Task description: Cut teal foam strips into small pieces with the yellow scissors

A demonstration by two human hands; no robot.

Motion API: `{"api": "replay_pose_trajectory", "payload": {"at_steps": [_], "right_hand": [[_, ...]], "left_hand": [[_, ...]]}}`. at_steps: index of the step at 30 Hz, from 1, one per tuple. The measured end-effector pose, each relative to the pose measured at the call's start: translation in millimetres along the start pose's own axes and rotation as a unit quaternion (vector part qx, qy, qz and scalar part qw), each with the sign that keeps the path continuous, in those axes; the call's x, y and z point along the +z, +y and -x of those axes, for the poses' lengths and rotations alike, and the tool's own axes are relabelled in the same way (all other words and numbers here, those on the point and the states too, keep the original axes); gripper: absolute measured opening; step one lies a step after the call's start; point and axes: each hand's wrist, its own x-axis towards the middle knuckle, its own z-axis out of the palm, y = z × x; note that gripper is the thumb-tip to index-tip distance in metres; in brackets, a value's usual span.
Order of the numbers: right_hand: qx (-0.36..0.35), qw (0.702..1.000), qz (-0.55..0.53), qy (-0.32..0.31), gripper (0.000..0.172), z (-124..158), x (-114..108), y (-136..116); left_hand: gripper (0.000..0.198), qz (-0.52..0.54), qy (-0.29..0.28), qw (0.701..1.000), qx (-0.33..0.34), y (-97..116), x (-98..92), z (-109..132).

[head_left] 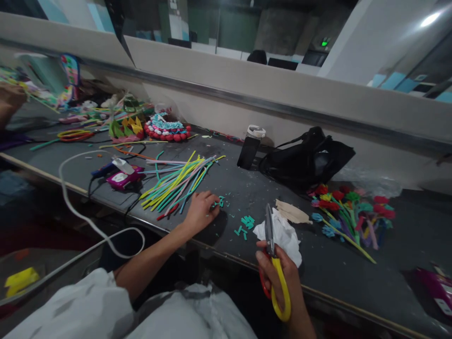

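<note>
My right hand (pixel 280 273) grips a pair of scissors (pixel 269 230) with one yellow and one red handle. Their blades point up and away from me, over a crumpled white tissue (pixel 286 238). On the dark table, my left hand (pixel 202 211) rests with fingers bent and the thumb a little apart. Small green cut pieces (pixel 221 201) lie right at its fingertips. Between my hands is another little heap of green pieces (pixel 247 221). Just beyond my left hand, a spread bundle of yellow, green, pink and blue pipe cleaners (pixel 176 183) lies on the tabletop.
To the left are a purple device (pixel 125 178) with cables and a white cord (pixel 65 188). A dark cup (pixel 249 148) and black bag (pixel 310 157) stand behind. Colourful pipe-cleaner flowers (pixel 353 212) lie on the right. Another person's hand (pixel 10 99) shows at far left.
</note>
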Motion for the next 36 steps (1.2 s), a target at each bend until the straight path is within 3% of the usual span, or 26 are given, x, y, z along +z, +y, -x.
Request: {"api": "replay_pose_trajectory", "payload": {"at_steps": [4,6,13,19,27,31,36], "right_hand": [[0.000,1.000,0.008,0.000,0.058,-1.1,-0.1,0.6],[-0.009,1.000,0.011,0.000,0.057,-0.8,0.3,0.0],[-0.026,1.000,0.003,0.009,0.058,0.5,2.2,-2.6],[-0.036,0.999,-0.003,0.015,0.055,0.5,3.7,-5.6],[-0.048,0.998,-0.017,0.045,0.055,0.8,7.5,-6.8],[-0.058,0.997,-0.013,0.041,0.058,-5.7,7.7,-11.4],[-0.106,0.991,0.025,0.074,0.055,-17.9,13.4,-25.0]], "left_hand": [[0.015,-0.031,-0.035,0.988,0.149,24.9,15.2,-1.0],[0.017,-0.049,-0.072,0.978,0.191,34.9,24.7,-6.4],[0.013,-0.106,-0.150,0.957,0.223,47.7,43.5,-25.5],[0.007,-0.069,-0.171,0.965,0.185,49.6,45.4,-32.6],[0.011,0.084,-0.126,0.987,0.058,47.9,36.0,-23.2],[0.011,0.162,-0.103,0.981,0.001,46.2,36.3,-17.3],[0.009,0.225,-0.087,0.970,-0.019,54.8,34.4,-12.1]]}}
